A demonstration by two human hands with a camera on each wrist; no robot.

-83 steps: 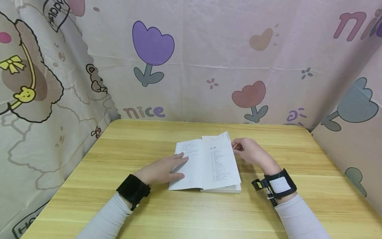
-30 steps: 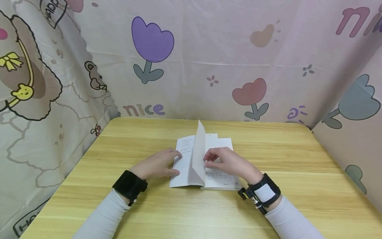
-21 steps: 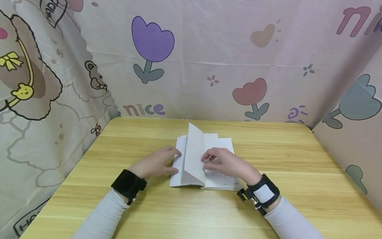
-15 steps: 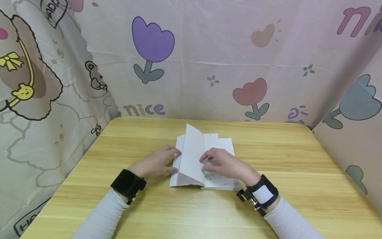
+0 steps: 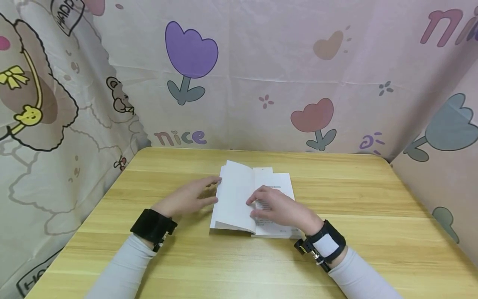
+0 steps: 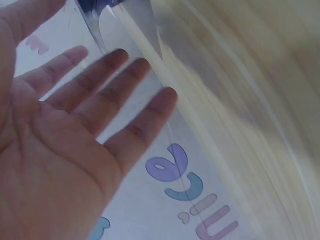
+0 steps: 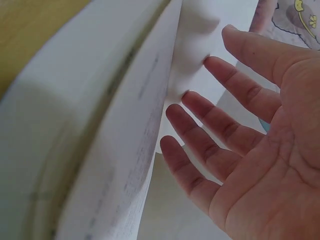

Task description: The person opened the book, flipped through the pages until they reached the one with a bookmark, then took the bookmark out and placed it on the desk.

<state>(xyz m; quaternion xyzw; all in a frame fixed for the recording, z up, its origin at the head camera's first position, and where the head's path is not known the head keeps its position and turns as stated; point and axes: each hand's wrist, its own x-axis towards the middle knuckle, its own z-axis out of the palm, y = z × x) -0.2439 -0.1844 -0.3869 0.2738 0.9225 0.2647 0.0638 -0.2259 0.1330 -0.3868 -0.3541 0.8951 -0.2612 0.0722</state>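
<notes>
An open paperback book lies on the wooden table in the head view. Its turned leaf leans over the left half, blank side up and slightly raised along the outer edge. My left hand is at the book's left edge, fingers extended and fingertips right at the paper. Over the right page is my right hand, its fingertips close to the leaf near the spine. In the right wrist view, the right hand has spread, gently bent fingers beside a printed page. Neither hand grips anything.
The wooden table extends around the book on all sides. Behind it hangs a patterned cloth with tulips and letters, and more cloth closes off the left and right. A black band is strapped round each wrist.
My right hand has moved left from the book's right edge, and the leaf has swung over from right to left, now lying lower. My left hand has drawn back left off the page.
</notes>
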